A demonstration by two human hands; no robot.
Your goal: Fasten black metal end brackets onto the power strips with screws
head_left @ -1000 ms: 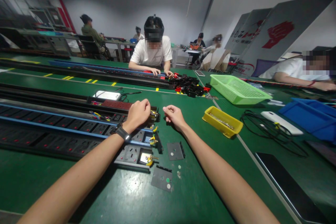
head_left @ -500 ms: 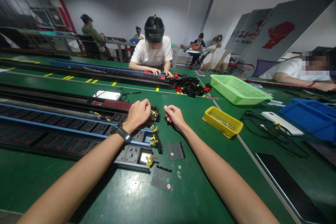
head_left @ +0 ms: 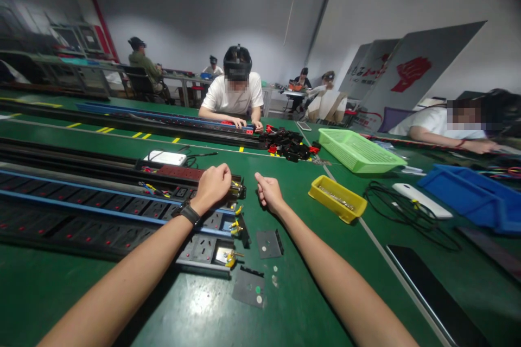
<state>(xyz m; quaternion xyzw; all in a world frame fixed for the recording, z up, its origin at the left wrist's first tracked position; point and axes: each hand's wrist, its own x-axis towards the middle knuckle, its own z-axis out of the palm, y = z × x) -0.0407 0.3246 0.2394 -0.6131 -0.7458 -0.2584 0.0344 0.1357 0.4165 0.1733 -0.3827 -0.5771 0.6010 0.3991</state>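
Observation:
My left hand [head_left: 212, 186], with a black watch on the wrist, is closed over the end of a long black power strip [head_left: 179, 176] that has a red section and loose coloured wires. My right hand [head_left: 267, 191] hovers just right of that end with fingers curled in a loose fist; what it holds, if anything, is hidden. Nearer me lie more socket strips with blue rails [head_left: 101, 195], one with an exposed end and yellow connectors [head_left: 228, 256]. Two dark end plates [head_left: 268, 243] [head_left: 250, 286] lie flat on the green table [head_left: 285, 314] by my right forearm.
A yellow tray [head_left: 337, 198] and a green basket [head_left: 358, 150] sit to the right, with a blue bin [head_left: 472, 195], a black cable [head_left: 391, 200] and a white device [head_left: 421, 199]. A person in a white shirt [head_left: 236, 95] works across the table beside a pile of black and red parts [head_left: 291, 143].
The camera has tilted up, so the whole scene sits lower in view. My hands have stayed at the strip's end, the right one slightly closer to it.

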